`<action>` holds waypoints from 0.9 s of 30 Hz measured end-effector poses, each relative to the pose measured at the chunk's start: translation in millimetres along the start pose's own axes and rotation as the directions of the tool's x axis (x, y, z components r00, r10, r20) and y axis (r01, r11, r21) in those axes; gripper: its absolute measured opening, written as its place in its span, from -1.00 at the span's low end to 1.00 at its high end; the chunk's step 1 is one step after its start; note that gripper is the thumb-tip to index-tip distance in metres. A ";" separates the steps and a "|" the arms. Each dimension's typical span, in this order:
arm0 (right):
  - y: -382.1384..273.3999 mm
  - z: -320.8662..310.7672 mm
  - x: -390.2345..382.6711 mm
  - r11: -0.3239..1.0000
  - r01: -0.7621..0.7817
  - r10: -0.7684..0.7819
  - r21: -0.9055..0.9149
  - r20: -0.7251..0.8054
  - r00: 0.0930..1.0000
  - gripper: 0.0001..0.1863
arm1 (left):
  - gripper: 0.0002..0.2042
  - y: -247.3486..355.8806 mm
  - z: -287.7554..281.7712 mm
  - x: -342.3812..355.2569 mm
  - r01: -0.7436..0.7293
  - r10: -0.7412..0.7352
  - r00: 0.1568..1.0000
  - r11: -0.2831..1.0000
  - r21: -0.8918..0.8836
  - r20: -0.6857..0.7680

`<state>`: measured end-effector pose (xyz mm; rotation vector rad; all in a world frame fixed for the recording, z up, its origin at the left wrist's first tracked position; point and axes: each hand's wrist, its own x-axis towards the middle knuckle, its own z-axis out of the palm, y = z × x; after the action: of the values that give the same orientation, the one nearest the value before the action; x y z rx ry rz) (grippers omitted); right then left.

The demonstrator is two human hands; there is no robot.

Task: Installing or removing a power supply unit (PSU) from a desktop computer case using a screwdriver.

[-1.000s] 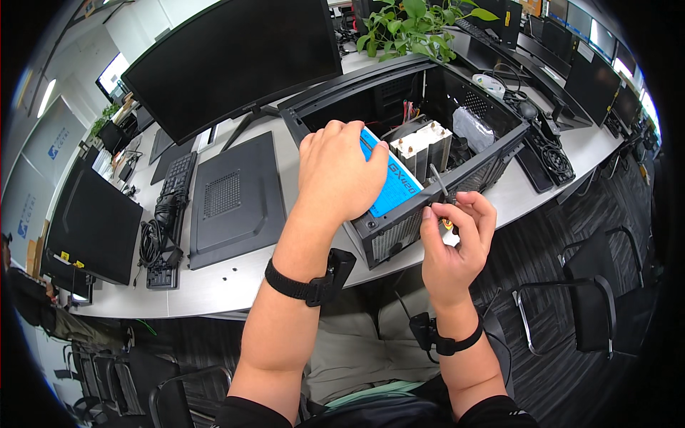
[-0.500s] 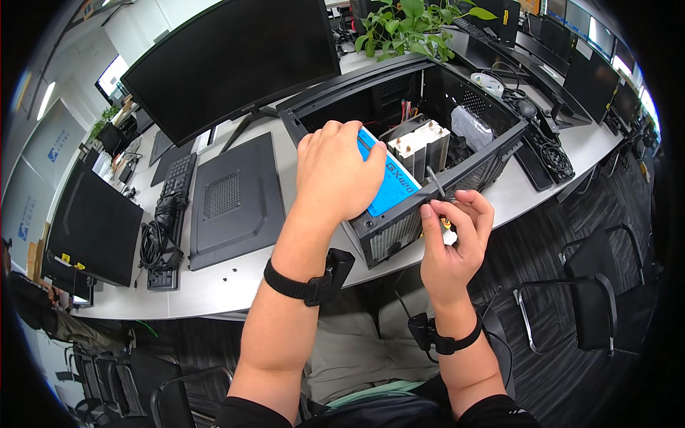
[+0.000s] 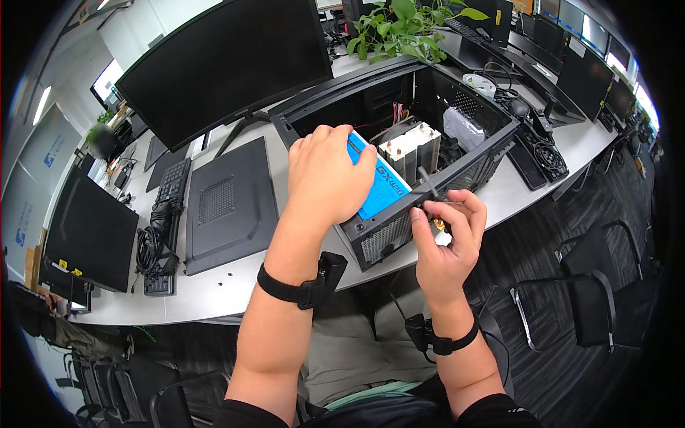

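An open black computer case (image 3: 457, 187) lies on its side on the desk, with a blue-labelled power supply (image 3: 382, 187) in its near left corner. My left hand (image 3: 325, 171) grips that unit, thumb on the label and fingers curled over its far edge. At the case's near edge, my right hand (image 3: 449, 239) is closed in a pinch. Whatever its fingertips hold is hidden; a bit of yellow shows behind them, and a short grey rod (image 3: 428, 182) stands by the edge above. Beside the power supply sits a metal CPU cooler (image 3: 414, 150).
Left of the case lies a black side panel (image 3: 232, 203), with a keyboard (image 3: 168, 207) and coiled cable beyond. A large monitor (image 3: 221, 64) stands behind. Small dark bits (image 3: 221, 284) lie near the desk's front edge. Cables and a phone-like slab (image 3: 526, 164) are right; chairs stand below.
The whole view has shifted slightly, moving the scene a little left. Both hands keep their places on the power supply and at the case edge.
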<state>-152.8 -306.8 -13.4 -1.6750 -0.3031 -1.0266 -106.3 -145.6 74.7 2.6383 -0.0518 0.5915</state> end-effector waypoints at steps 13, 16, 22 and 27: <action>2.0 1.4 0.0 0.996 0.080 -0.081 -0.032 -0.009 0.997 -0.78 | -0.52 -2.5 1.9 -0.2 -0.004 0.004 1.000 1.000 -0.010 -0.012; 1.6 2.1 -0.9 0.995 0.088 -0.089 -0.052 -0.018 0.996 -0.79 | -0.52 -2.2 1.5 -0.3 -0.011 0.010 1.000 1.000 -0.007 -0.012; 0.6 0.7 -2.5 0.999 0.025 -0.025 -0.029 -0.029 0.999 -0.79 | -0.52 -1.0 0.4 -0.3 -0.005 0.005 1.000 1.000 0.003 0.002; 2.5 1.1 -2.8 1.000 0.014 -0.014 -0.011 -0.014 1.000 -0.80 | -0.51 -1.1 0.9 0.0 -0.005 0.005 1.000 1.000 -0.006 -0.001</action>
<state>-152.3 -306.0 -17.2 -1.6767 -0.3007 -1.0513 -105.8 -145.0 73.4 2.6329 -0.0595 0.5939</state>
